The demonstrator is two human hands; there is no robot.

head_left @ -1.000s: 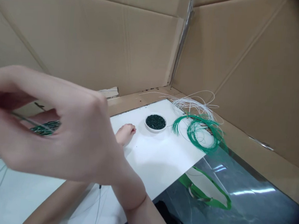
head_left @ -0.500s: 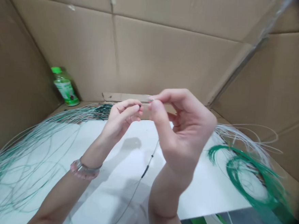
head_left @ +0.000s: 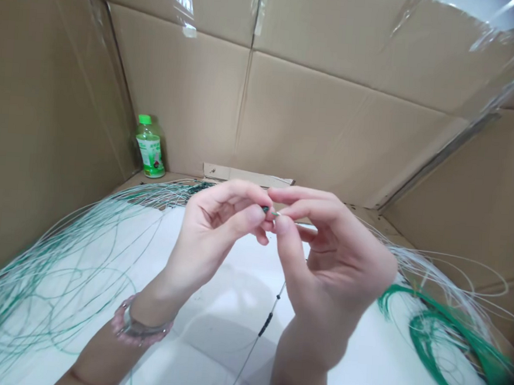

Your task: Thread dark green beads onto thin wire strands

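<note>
My left hand (head_left: 208, 233) is closed in a pinch on a small dark piece (head_left: 265, 209), mostly covered by the fingertips. Facing it, my right hand (head_left: 334, 259) pinches a thin wire end (head_left: 276, 214) with a green and pale tip, which points left at the dark piece. The fingertips of both hands are almost touching; whether the wire meets the piece I cannot tell. Below my right hand runs a thin pale wire (head_left: 245, 362) carrying a row of small black sleeves (head_left: 266, 324) and a single one higher up.
Loose green and white wires (head_left: 57, 284) spread over the white sheet (head_left: 214, 307) at left. Coiled green wire (head_left: 423, 339) and white strands (head_left: 449, 276) lie at right. A green-capped bottle (head_left: 151, 150) stands in the far left corner. Cardboard walls (head_left: 323, 121) enclose the space.
My hands have come together, closing the gap between the dark piece and the wire tip. The camera view has shifted, so the bottle and walls appear farther right.
</note>
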